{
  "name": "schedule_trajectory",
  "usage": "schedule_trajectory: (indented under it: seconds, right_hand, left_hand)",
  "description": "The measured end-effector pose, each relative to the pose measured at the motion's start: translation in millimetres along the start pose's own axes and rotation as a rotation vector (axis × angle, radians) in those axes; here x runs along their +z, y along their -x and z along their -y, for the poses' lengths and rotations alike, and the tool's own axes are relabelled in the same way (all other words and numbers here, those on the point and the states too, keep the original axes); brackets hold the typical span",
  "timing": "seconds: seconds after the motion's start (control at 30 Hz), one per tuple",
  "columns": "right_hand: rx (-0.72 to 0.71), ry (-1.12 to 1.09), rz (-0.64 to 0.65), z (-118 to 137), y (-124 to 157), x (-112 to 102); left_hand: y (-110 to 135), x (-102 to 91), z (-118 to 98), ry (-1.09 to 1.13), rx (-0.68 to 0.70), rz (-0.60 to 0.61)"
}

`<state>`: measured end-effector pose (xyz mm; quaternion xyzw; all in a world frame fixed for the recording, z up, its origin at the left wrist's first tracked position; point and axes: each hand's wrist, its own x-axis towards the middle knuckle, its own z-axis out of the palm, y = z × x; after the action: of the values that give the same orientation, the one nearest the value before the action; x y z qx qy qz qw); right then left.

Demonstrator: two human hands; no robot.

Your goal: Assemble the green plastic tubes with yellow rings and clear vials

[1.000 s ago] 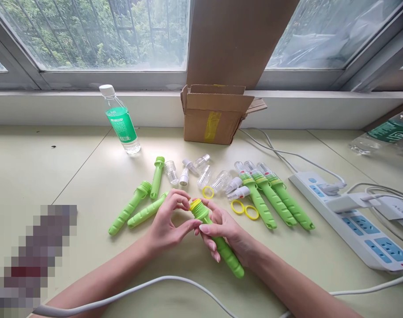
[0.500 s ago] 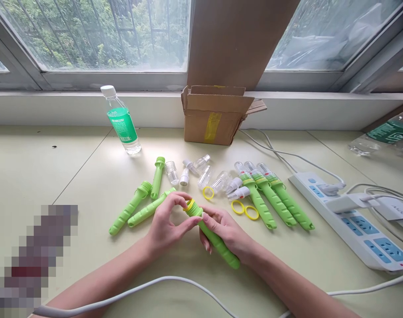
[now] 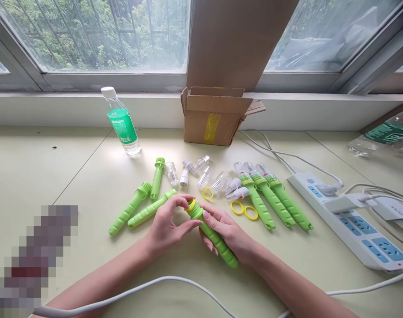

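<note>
A smooth, pale yellow-green tabletop with thin dark seams carries everything here. At its back stand a clear plastic bottle with a green label and white cap and an open brown cardboard box. Three bright-green ribbed plastic handles with threaded ends lie nearer, beside clear fluted plastic cups and small white plastic pieces; these overlap, so their number is uncertain. Near them lie three thin yellow rings, then three green handles with clear tops, side by side. Rightward rests a long white power strip with blue sockets.
</note>
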<state>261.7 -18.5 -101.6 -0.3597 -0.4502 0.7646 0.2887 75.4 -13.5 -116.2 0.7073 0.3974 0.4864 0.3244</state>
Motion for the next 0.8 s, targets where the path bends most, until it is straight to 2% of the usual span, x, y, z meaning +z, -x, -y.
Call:
schedule_trajectory:
  seconds: [0.17, 0.37, 0.6, 0.8]
  right_hand:
    - [-0.03, -0.048, 0.02, -1.6, -2.5, -0.6]
    - [-0.017, -0.087, 0.067, 3.3, -1.5, 0.7]
    - [0.028, -0.069, 0.1, 4.1, -0.7, -2.6]
    - [-0.023, -0.086, 0.111, 3.7, -1.2, -4.9]
  left_hand:
    - [-0.9, 0.2, 2.2, -0.021, 0.026, -0.047]
    - [-1.8, -0.4, 2.4, 0.007, 0.033, 0.012]
    - [3.3, 0.8, 3.3, -0.053, 0.083, -0.051]
    - [4.2, 2.2, 3.2, -0.069, 0.154, -0.079]
